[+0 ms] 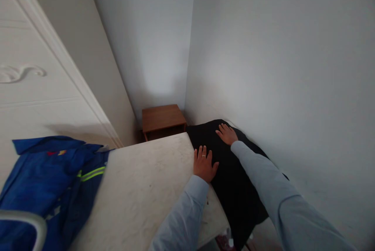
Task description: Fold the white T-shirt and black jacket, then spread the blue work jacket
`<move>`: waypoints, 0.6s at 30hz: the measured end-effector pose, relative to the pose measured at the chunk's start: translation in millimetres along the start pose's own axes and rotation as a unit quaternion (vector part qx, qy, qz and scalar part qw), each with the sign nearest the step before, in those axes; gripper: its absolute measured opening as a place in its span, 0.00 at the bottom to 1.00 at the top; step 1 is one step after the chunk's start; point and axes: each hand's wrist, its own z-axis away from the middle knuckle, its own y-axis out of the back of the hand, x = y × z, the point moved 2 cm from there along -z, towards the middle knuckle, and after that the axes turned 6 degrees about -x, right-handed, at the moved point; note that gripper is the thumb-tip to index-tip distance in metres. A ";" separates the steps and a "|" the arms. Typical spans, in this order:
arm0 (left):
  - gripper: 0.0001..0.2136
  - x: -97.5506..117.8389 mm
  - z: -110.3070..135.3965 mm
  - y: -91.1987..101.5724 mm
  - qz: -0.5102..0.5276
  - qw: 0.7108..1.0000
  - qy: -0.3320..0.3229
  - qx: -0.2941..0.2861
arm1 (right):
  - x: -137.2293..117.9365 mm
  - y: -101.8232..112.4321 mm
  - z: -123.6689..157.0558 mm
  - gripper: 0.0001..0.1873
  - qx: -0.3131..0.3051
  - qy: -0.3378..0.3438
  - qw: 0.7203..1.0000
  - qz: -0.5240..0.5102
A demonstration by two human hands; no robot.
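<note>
A black cloth [231, 180] lies spread along the wall side of a worn white surface [146, 176] and hangs down over its near end. My left hand [205, 165], with a ring on one finger, rests flat at the cloth's left edge, fingers apart. Farther back, my right hand [227, 134] is laid on the cloth close to the wall, its fingers also stretched out. Neither hand grips the fabric. Light blue sleeves cover both forearms.
Blue garments [49, 176] with yellow-green stripes lie at the left, beside a curved white rail [26, 216]. A brown wooden side table [162, 117] stands in the far corner. A white cabinet [43, 47] rises at left; a pale wall [278, 67] bounds the right.
</note>
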 end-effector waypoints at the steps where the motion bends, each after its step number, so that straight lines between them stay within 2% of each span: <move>1: 0.28 -0.3 0.1 0.3 0.015 1.000 0.002 0.005 | 0.2 0.3 0.0 0.36 -0.009 -0.003 1.000 -0.005; 4: 0.23 -3.5 4.2 1.8 0.074 0.996 0.017 0.044 | -0.1 6.3 -0.4 0.36 -0.036 -0.013 0.999 -0.024; 7: 0.20 -12.3 18.1 5.9 0.126 0.988 0.023 0.082 | -6.9 22.7 -2.1 0.36 -0.067 -0.024 0.996 -0.053; 9: 0.19 -22.0 32.8 11.4 0.133 0.987 0.013 0.083 | -20.5 36.1 1.0 0.36 -0.079 -0.023 0.994 -0.076; 11: 0.20 -34.2 49.5 18.9 0.109 0.992 0.010 0.055 | -43.7 44.3 14.5 0.36 -0.070 0.001 0.992 -0.102; 13: 0.21 -47.0 65.6 27.6 0.072 0.997 0.011 0.012 | -74.0 40.6 43.1 0.35 -0.053 0.047 0.989 -0.128; 15: 0.22 -57.5 79.5 35.6 0.044 0.999 0.005 -0.030 | -106.8 23.1 85.5 0.34 -0.043 0.115 0.980 -0.156; 18: 0.29 -67.1 97.3 43.9 0.031 0.997 -0.012 -0.068 | -150.3 -14.0 159.1 0.34 -0.031 0.295 0.934 -0.200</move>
